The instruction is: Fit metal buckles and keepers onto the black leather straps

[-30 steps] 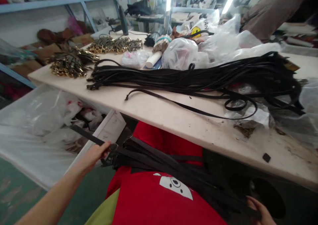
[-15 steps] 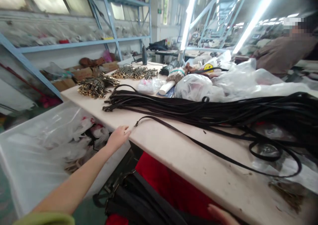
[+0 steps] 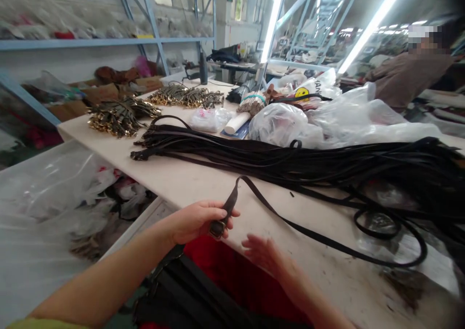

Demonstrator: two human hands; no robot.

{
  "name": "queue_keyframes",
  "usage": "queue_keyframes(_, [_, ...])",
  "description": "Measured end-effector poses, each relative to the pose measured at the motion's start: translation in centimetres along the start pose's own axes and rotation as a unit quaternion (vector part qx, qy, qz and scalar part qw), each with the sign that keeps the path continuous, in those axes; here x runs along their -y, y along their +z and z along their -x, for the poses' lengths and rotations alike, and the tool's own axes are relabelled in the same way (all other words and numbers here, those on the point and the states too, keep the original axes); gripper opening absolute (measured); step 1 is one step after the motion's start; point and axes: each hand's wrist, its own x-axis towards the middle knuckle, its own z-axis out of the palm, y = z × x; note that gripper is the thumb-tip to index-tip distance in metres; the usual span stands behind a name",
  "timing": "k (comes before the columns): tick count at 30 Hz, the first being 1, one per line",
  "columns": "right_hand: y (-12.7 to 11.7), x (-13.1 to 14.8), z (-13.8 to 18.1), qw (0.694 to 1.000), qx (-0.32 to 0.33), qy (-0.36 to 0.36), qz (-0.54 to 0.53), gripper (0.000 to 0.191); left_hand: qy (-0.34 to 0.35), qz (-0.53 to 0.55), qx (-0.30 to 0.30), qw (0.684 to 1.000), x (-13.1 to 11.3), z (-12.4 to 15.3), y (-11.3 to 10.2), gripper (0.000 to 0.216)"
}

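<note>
At the near table (image 3: 203, 183) edge, a black strap (image 3: 308, 234) is pinched by its buckle end in the left hand (image 3: 194, 221); the right hand (image 3: 267, 256) is held open beside it, apparently empty.

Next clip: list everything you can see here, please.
Loose strap: one, black, trailing over the table's near side.
Strap pile: one, black, across the table's middle.
Metal fittings: two heaps, gold-coloured, table's far left.
Plastic bags: several, clear, behind the strap pile.
Tube: one, white, beside the bags.
Table: one, cream.
Shelving: blue, back left.
Person: one, brown top, far right.
Left hand: pinching the loose strap's end.
Right hand: open, holding nothing.
</note>
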Motion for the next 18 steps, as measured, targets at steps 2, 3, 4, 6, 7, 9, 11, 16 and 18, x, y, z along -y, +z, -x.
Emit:
queue_keyframes(2, [1.3,3.0,-2.8,0.988,0.058,0.039,-0.141,0.064,-0.009,0.062,0.043,0.997,0.0,0.8,1.7,0.028])
queue_keyframes(3, [1.9,4.5,-4.0,0.978,0.067,0.051,-0.19,0.063,-0.011,0.069,0.056,0.996,0.2,1.0,2.1,0.027])
queue_keyframes(4, [2.4,5.8,-4.9,0.969,0.063,0.064,-0.23,0.058,-0.014,0.073,0.072,0.995,0.6,1.1,2.3,0.027])
queue_keyframes(6, [3.1,8.1,-5.8,0.954,0.016,0.078,-0.289,0.04,-0.021,0.08,0.101,0.991,2.0,1.2,2.1,0.027])
queue_keyframes(7, [3.3,9.0,-5.9,0.947,-0.014,0.073,-0.312,0.03,-0.021,0.088,0.103,0.99,2.9,1.2,2.0,0.027])
queue_keyframes(9, [3.6,10.0,-5.4,0.938,-0.056,0.037,-0.34,0.02,-0.014,0.139,0.083,0.987,5.1,1.1,1.9,0.029])
queue_keyframes(11, [4.1,10.5,-4.3,0.94,-0.053,-0.027,-0.336,0.017,-0.025,0.239,0.086,0.967,7.0,1.1,2.6,0.039])
queue_keyframes(16, [6.9,11.0,-0.7,0.975,-0.005,-0.162,-0.154,0.018,0.005,0.431,0.248,0.867,5.9,0.7,6.2,0.057])
queue_keyframes(18, [7.2,11.6,1.0,0.976,-0.011,-0.207,-0.059,0.028,0.061,0.464,0.177,0.866,3.9,0.4,6.8,0.036])
